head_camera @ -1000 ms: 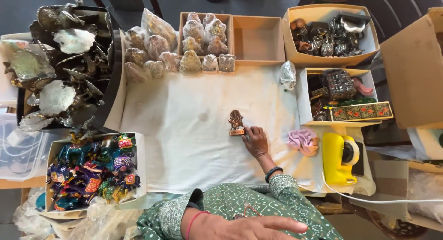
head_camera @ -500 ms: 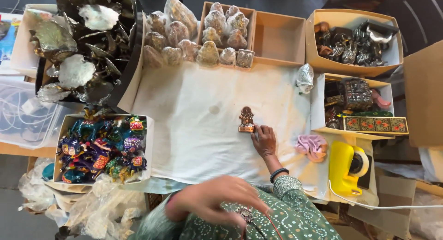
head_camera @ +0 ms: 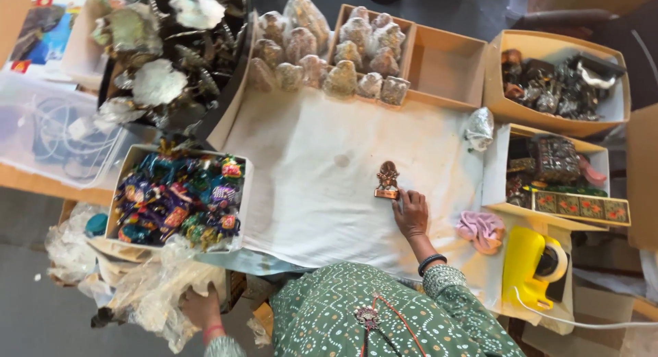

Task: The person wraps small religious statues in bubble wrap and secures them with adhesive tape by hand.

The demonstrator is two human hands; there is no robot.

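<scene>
The right hand lay loose on the white cloth, fingertips touching a small figurine, while the left hand gripped clear bags below a box of colourful trinkets, another box standing empty

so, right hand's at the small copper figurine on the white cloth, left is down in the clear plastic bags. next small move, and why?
Probably the left hand should pull one clear plastic bag free and lift it toward the white cloth. The right hand already touches the base of the small copper figurine, which stands upright and unwrapped, while similar figurines in the cardboard tray above appear wrapped in clear plastic.
</scene>
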